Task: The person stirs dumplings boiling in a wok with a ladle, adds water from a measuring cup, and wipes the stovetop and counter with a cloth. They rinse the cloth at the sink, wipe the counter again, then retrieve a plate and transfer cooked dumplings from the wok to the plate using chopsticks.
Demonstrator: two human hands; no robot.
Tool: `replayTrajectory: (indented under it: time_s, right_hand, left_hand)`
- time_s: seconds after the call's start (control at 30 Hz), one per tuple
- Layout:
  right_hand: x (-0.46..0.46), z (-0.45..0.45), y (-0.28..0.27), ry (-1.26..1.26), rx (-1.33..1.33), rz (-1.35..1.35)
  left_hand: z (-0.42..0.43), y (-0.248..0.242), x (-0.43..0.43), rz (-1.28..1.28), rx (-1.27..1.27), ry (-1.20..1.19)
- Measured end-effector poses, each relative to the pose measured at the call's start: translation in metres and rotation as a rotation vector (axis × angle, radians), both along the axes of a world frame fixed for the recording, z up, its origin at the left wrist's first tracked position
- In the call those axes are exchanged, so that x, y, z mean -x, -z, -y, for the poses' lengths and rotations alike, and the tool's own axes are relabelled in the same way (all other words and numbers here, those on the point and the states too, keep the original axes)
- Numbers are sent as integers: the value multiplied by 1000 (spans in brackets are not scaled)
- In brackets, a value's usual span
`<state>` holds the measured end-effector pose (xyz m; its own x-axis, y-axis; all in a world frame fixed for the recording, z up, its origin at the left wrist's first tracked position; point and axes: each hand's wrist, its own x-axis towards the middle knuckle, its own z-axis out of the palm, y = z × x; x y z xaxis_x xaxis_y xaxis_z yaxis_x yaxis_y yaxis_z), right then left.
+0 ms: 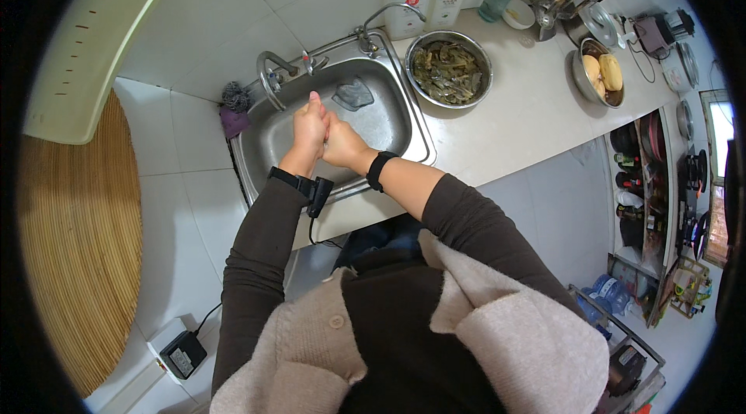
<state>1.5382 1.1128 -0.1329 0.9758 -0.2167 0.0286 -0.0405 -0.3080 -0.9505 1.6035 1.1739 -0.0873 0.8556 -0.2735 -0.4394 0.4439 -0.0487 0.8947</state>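
Over the stainless steel sink [373, 140], my left hand [309, 127] and my right hand [345, 140] are clasped against each other. Their fingers are folded together, and whether anything lies between the palms is hidden. The curved faucet [269, 79] stands just behind and left of them. On the sink's bottom, behind my hands, lies a wet grey cloth [353, 93]. A metal bowl of dark leafy vegetables [447, 69] stands on the counter right of the sink. A steel wool scrubber [236, 97] and a purple sponge [234, 121] sit at the sink's left corner.
A second, thinner faucet [391, 7] rises at the sink's back right corner, before two white jugs [446, 6]. Farther right on the counter [513, 123] are a metal bowl with peeled potatoes [611, 72], a small white bowl [518, 14] and hanging utensils [548, 15].
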Motion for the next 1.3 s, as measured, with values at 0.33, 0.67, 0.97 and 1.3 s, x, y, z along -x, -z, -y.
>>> replayTrajectory:
  time_s: [0.33,0.67,0.97,1.3]
  right_hand:
    - [8,-3,5,19,-10,-5]
    - [16,-5,12,7,27,-91]
    - [8,5,-77,118,142,294]
    - [38,35,-54,19,573,-471]
  left_hand:
    - [-5,22,1,13,46,25]
    - [-9,31,8,6,69,35]
    - [-24,-59,16,577,195,123]
    - [-70,28,12,597,-824,842]
